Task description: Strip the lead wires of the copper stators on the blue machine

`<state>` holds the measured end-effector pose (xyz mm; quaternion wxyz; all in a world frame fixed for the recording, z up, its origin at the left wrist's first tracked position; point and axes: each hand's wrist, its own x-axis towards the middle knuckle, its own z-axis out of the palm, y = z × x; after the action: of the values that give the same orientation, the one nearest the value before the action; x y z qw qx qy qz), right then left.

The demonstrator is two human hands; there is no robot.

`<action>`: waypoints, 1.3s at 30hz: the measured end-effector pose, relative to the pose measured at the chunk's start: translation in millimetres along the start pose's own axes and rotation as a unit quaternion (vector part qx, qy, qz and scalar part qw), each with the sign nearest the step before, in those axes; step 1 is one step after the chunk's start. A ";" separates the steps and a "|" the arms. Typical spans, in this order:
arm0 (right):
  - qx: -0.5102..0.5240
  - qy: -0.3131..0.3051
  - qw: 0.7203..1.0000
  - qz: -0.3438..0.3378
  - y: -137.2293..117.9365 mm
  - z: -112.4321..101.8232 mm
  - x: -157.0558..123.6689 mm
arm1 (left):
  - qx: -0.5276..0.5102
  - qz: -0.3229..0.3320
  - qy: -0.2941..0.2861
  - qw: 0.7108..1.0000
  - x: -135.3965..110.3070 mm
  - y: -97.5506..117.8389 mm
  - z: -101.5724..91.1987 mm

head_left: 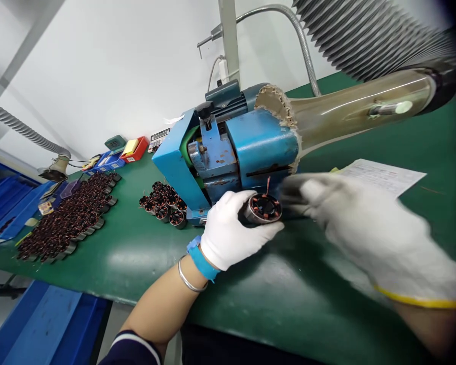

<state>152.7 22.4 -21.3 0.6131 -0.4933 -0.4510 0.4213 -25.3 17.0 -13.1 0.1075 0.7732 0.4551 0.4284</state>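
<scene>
Beside the blue machine (262, 144), the left hand (231, 228) grips a wound stator (264, 209); the blurred right hand (349, 223) shows no clear grip, and seating the stator looks next

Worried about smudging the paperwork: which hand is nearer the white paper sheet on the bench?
The right hand, blurred, is nearer, just below the white paper sheet. The left hand is farther left, gripping a copper-wound stator.
</scene>
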 end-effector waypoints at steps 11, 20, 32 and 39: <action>-0.115 -0.083 0.990 -0.021 -8.7 33.2 -6.6 | -0.022 -0.040 0.034 0.998 19.6 3.2 3.4; -0.060 -0.059 0.996 -0.002 -15.3 33.8 -9.6 | -0.018 -0.026 0.036 0.999 23.7 7.2 8.8; -0.060 -0.045 0.997 -0.003 -7.4 34.1 -9.4 | -0.028 -0.063 0.023 0.997 23.0 10.9 8.7; -0.065 -0.019 0.998 0.010 -8.6 34.0 -7.1 | -0.045 -0.078 0.006 0.996 28.5 13.6 9.0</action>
<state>118.8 21.9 -10.3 0.5669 -0.5287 -0.4837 0.4063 -3.9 34.1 5.1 0.1727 0.7268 0.4950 0.4437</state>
